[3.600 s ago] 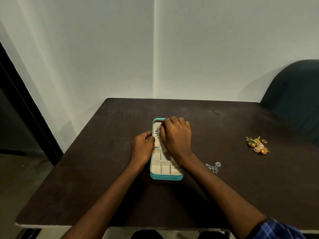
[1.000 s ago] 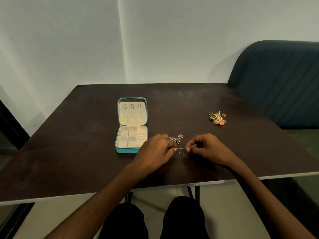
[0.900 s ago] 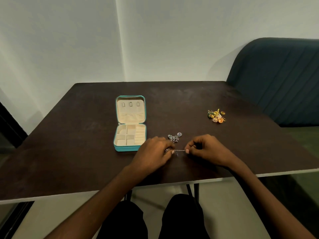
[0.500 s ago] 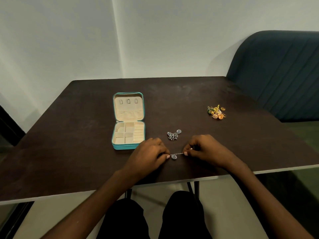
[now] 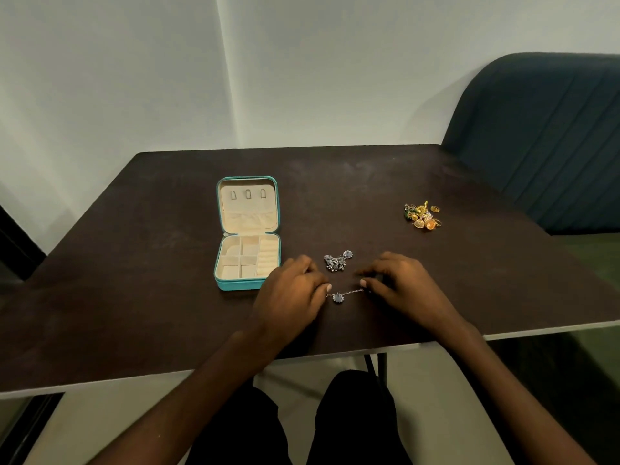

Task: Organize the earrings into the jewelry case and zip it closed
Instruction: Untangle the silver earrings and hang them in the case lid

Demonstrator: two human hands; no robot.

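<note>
While the fingertips of both hands curl out of sight beneath the knuckles, how they meet the thin silver chain piece [image 5: 344, 293] strung between them is hard to make out; the left hand [image 5: 291, 294] pinches its left end, the right hand [image 5: 399, 285] its right end, and a small blue-grey stone hangs from the middle of it, low over the desk [image 5: 141, 297]. Whether it is an earring or some other piece cannot be told. Just beyond the two hands, between them, lies a small heap of silver earrings [image 5: 337, 261], tangled so that single pieces cannot be counted. Beside the left hand, to its left, the teal jewelry case [image 5: 247, 233] lies open, its lid laid back flat away from the person, its cream compartments showing nothing inside; its near right corner is hidden by the left hand's knuckles. Well apart to the right lies a pile of gold and orange earrings [image 5: 422, 216]. Bare dark desk runs between that pile and the hands, and on to the near edge. A dark chair back [image 5: 543, 135], cut off by the frame, stands at the desk's right.
</note>
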